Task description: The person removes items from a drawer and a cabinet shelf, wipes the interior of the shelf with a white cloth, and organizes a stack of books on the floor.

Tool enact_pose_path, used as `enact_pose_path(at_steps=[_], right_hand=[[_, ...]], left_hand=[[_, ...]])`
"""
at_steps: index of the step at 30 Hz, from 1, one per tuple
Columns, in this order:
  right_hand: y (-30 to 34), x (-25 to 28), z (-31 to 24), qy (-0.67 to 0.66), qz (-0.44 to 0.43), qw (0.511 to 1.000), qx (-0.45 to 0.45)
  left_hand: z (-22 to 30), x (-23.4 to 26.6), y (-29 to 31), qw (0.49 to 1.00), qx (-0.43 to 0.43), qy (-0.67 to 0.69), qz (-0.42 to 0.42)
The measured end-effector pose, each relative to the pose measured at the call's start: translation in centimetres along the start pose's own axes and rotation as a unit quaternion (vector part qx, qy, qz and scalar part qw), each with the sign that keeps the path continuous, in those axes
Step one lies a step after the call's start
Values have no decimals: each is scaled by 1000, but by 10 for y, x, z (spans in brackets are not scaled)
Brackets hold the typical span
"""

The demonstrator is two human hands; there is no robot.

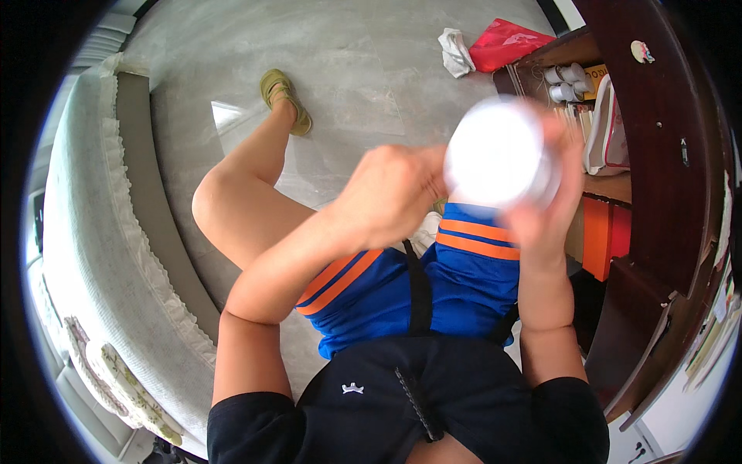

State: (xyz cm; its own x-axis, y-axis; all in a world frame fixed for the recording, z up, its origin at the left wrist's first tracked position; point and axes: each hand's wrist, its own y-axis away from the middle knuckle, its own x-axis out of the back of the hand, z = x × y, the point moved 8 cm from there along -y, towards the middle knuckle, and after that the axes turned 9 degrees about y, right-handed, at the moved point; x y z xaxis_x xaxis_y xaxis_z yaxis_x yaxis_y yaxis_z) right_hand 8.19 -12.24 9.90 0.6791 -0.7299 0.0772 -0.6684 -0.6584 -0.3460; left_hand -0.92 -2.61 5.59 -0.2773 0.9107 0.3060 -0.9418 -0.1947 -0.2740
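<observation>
My black shirt (495,402) fills the bottom of the frame. Right of centre, my right hand (566,174) is curved around the right side of a white round thing (495,155), gripping it; the thing is blurred, its pale face turned up toward me. At the centre, my left hand (390,189) is curled nearly closed, fingers at the left edge of that face; blur hides whether they pinch anything. Beneath lie my blue shorts (379,301) with orange bands, a black strap (420,294) down their middle. A bed (100,255) with a pale, ruffled cover runs along the left side. On the right stands a dark wooden cabinet (665,178), white spools (568,81) and books (573,116) inside. Farther up, my green shoe (303,122) rests on the grey floor (340,46). At the upper right, a red bag (502,48) lies beside a crumpled white bundle (456,52).
</observation>
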Motion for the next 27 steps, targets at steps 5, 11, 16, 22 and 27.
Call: enact_pose_path(at_steps=[5,11,16,22,27], right_hand=[[9,-27,23,222,-249,941,58],[-19,5,24,358,-98,927,53],[19,-12,-14,-111,-131,985,-23],[33,18,-2,295,-161,941,40],[41,14,-39,71,-151,986,23]], left_hand=[[16,57,-11,989,101,68,83],[16,10,-8,983,119,128,-62],[5,-7,-11,996,71,22,-55],[45,14,-10,969,92,230,15],[-8,-23,-29,983,163,70,-53]])
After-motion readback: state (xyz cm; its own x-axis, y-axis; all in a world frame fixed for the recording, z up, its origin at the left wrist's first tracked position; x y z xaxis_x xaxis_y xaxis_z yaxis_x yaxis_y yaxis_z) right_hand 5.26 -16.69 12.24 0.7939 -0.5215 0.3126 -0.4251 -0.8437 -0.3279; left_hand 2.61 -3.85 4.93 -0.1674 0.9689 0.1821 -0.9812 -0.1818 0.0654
